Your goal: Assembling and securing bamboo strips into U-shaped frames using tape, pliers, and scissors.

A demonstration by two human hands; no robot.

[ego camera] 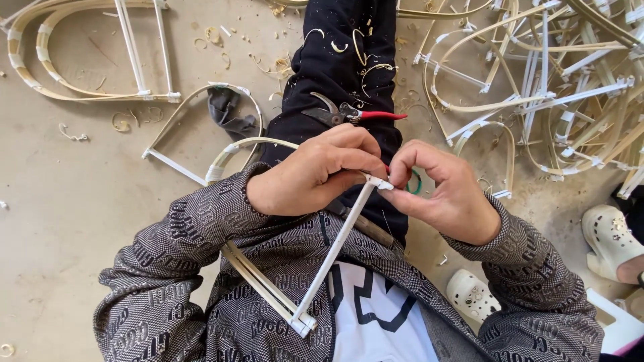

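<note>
My left hand grips the top of a bent bamboo frame, a curved strip joined to straight white-taped sticks that meet in a corner near my chest. My right hand pinches the taped joint at the frame's upper end, fingers curled around a small green tape roll. Both hands touch at that joint, above my lap. A pair of red-handled pruning shears rests on my dark trouser leg just beyond the hands.
Finished arch-shaped bamboo frames lie piled at the right and at the upper left. Another frame and a grey cloth lie on the concrete floor. Bamboo shavings are scattered about. White clogs stand at the right.
</note>
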